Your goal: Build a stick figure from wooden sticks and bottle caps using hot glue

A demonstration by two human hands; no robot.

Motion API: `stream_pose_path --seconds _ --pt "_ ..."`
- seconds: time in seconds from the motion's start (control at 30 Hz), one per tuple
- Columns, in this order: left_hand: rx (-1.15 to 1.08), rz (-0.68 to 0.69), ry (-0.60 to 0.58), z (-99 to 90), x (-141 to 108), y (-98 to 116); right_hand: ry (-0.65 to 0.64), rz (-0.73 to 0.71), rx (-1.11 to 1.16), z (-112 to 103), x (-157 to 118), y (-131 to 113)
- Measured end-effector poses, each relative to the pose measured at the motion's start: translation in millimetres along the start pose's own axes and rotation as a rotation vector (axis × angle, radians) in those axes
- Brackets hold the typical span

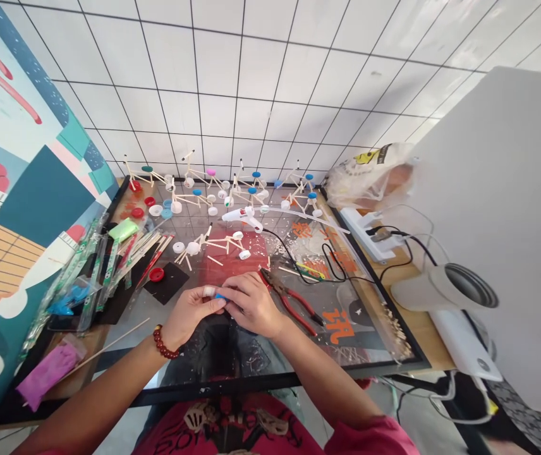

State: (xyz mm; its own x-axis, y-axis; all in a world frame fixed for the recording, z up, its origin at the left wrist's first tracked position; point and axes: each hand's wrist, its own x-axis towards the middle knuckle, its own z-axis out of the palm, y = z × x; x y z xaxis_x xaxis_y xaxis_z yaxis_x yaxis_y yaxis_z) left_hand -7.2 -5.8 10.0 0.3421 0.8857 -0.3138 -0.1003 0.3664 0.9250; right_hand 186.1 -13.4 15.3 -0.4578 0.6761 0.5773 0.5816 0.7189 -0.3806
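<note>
In front of my body, my left hand [194,311] and my right hand [255,306] meet over the near part of the table. Both are closed, their fingertips pinching a small piece of blue clay [222,297] that the fingers partly cover. A white wrap [209,291] circles one finger of my left hand. Just beyond the hands lies a small stick model with white bottle-cap wheels [243,254]. Beside my right hand rest red-handled pliers [294,303]. A white glue gun [243,218] lies farther back, its black cord running right.
Several stick models with blue seats [252,190] stand along the back. Sticks and packets [95,272] crowd the left, near a purple clay bag [50,373] and red cap [156,274]. At right are a power strip [370,235], a white cup-like container [441,287] and a plastic bag [370,177].
</note>
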Motion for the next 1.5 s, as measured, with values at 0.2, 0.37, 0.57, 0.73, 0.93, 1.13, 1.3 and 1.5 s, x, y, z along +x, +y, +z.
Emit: stream_pose_path --seconds 0.2,0.37,0.57,0.73,0.93,1.13,1.3,1.5 --pt "0.039 0.087 0.028 1.1 -1 -6 -0.048 0.051 0.022 -9 -2 -1" --pt "0.201 0.279 0.170 -11.9 -6 5 0.094 0.415 -0.093 -19 2 30" --pt "0.722 0.619 0.306 -55.2 20 45 -0.102 0.601 -0.212 -13 19 60" --pt "0.900 0.593 0.102 -73.3 66 55 -0.188 0.637 -0.222 -6 30 64" --pt "0.848 0.599 0.100 -66.6 83 44 -0.183 0.630 -0.192 -2 30 65" --pt "0.856 0.684 0.208 -58.5 80 30 -0.198 0.654 -0.184 -2 28 60" --pt "0.898 0.710 0.295 -50.4 76 19 -0.240 0.664 -0.219 -2 30 53" --pt "0.888 0.685 0.313 -44.5 71 21 -0.257 0.677 -0.261 -3 30 49"
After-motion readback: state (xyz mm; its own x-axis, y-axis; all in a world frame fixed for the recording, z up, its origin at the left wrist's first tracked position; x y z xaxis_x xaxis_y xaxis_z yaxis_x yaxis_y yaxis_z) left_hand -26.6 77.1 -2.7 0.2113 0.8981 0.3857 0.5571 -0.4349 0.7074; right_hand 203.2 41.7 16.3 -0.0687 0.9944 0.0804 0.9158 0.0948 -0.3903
